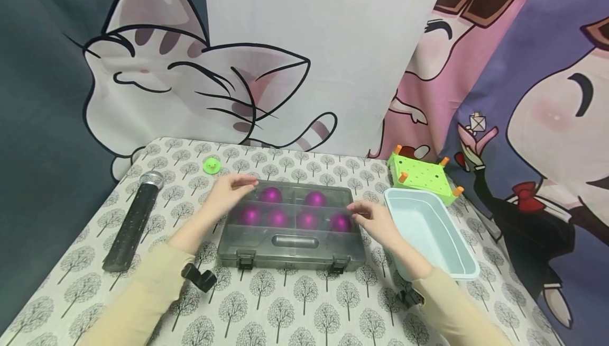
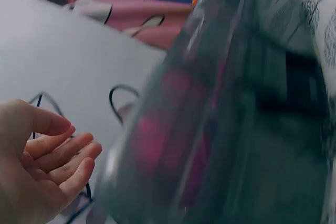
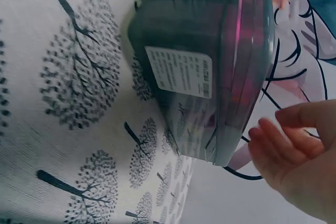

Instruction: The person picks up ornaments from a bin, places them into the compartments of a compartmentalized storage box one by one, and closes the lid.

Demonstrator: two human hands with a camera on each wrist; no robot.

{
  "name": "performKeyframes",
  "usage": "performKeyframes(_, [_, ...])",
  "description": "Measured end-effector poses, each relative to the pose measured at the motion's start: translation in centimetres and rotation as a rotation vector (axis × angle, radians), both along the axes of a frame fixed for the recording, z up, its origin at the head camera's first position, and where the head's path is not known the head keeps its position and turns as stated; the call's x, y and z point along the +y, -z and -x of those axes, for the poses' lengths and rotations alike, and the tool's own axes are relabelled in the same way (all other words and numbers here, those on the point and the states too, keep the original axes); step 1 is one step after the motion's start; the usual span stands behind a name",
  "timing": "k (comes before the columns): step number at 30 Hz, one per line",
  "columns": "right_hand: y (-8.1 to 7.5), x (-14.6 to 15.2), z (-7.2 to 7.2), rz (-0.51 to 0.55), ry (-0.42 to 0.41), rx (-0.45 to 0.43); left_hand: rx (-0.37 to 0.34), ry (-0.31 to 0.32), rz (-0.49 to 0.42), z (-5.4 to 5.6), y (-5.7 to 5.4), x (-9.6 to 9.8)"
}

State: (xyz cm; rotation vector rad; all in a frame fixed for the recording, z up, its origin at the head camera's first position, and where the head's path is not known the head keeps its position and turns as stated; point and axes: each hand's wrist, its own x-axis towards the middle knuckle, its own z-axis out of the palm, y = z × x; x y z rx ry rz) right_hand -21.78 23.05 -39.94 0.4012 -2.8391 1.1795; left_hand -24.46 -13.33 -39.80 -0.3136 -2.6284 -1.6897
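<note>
A translucent grey plastic case (image 1: pixel 295 251) lies flat on the table with its lid down. Several purple balls (image 1: pixel 271 194) show through the lid, and two black latches (image 1: pixel 245 260) sit along the near side. By the case's far left corner is my left hand (image 1: pixel 230 192), fingers loosely bent and holding nothing. My right hand (image 1: pixel 376 221) hovers at the right side, fingertips close to the lid's edge, also holding nothing. In the right wrist view, a white printed label (image 3: pixel 181 72) marks the case's side, and a gap parts the right hand (image 3: pixel 294 161) from it.
A black microphone (image 1: pixel 133 224) lies to the left. Behind the case is a small green duck-faced item (image 1: pixel 211 165). To the right stands a pale blue basin (image 1: pixel 468 266), with a green board with orange pegs (image 1: pixel 418 172) behind it. A printed curtain (image 1: pixel 333 44) hangs at the back.
</note>
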Motion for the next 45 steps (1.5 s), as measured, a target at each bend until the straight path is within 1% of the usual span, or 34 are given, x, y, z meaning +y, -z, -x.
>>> performKeyframes(3, [0.3, 0.0, -0.6, 0.002, -0.063, 0.018, 0.064, 0.052, -0.002, -0.4, -0.3, 2.2])
performKeyframes(7, [0.6, 0.1, -1.4, -0.012, -0.17, 0.071, 0.174, 0.066, 0.025, -1.1, -0.3, 5.1])
performKeyframes(10, [0.9, 0.3, -1.8, -0.05, -0.253, 0.154, 0.222, 0.072, 0.085, -1.8, -0.2, 6.9])
performKeyframes(13, [1.1, 0.5, -2.2, -0.087, -0.325, 0.229, 0.248, 0.119, 0.154, -2.4, 0.1, 8.3])
performKeyframes(15, [1.4, 0.6, -2.5, -0.102, -0.371, 0.259, 0.266, 0.174, 0.181, -2.8, 0.4, 9.1])
performKeyframes(17, [1.6, 0.8, -2.7, -0.124, -0.412, 0.277, 0.302, 0.234, 0.211, -3.2, 0.6, 9.8])
performKeyframes(20, [1.9, 0.9, -3.1, -0.148, -0.462, 0.293, 0.389, 0.35, 0.262, -3.9, 0.8, 10.6])
performKeyframes(22, [2.0, 0.9, -3.3, -0.162, -0.472, 0.304, 0.447, 0.423, 0.299, -4.4, 0.8, 11.1])
performKeyframes(24, [2.1, 1.0, -3.6, -0.161, -0.472, 0.314, 0.481, 0.485, 0.332, -5.0, 0.8, 11.6])
performKeyframes(27, [2.3, 1.3, -3.9, -0.162, -0.468, 0.33, 0.478, 0.541, 0.363, -5.9, 0.8, 12.2])
performKeyframes(31, [2.7, 1.6, -4.1, -0.171, -0.472, 0.345, 0.459, 0.557, 0.438, -6.8, 1.2, 12.8])
performKeyframes(35, [3.0, 1.6, -4.2, -0.181, -0.466, 0.344, 0.452, 0.54, 0.511, -7.2, 1.8, 13.2])
performKeyframes(39, [3.0, 1.5, -4.5, -0.185, -0.452, 0.324, 0.45, 0.514, 0.524, -7.3, 2.3, 13.3])
performKeyframes(45, [3.0, 1.3, -4.8, -0.21, -0.431, 0.305, 0.447, 0.481, 0.517, -7.5, 2.6, 13.4])
